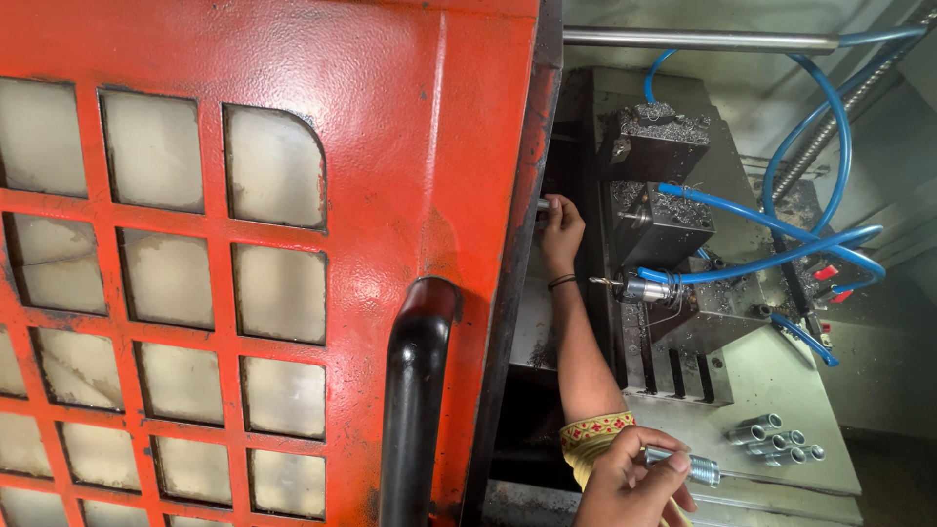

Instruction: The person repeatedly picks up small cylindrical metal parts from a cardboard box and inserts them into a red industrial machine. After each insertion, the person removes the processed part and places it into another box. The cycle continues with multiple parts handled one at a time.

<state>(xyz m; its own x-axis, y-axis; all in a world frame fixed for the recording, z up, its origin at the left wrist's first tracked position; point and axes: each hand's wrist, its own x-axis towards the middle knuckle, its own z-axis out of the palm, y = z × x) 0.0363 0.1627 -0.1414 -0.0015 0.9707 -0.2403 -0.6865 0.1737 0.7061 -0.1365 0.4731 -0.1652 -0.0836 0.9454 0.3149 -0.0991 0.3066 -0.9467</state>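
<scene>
The left two-thirds of the frame is filled by an orange machine door (390, 127) with a grid of clouded window panes and a black curved handle (415, 390) at lower centre. Right of it, the open machine interior (781, 381) takes up the upper right: grey slanted bed, dark tool blocks (659, 185) heaped with metal chips, and blue air hoses (800, 127) looping across from the top right to the middle right.

One hand (561, 229) reaches in at centre frame, arm extended upward from the bottom, fingers curled around a short metal part (542, 207) that pokes out from behind the door's edge — whether this is the person's left or right I cannot tell for sure; it reads as the left. Its long axis runs roughly left to right, and the hidden end lies to the left of the fingers.

At bottom centre, the other hand (630, 483) grips a threaded silver fitting (683, 466), its axis near horizontal, free end pointing right. This hand is much nearer the camera and well apart from the reaching one.

At lower right, a small cluster of similar silver fittings (776, 437) lies on the grey ledge — just right of the held one.

No packages or legible signs show; small red tabs (828, 273) sit at middle right.
</scene>
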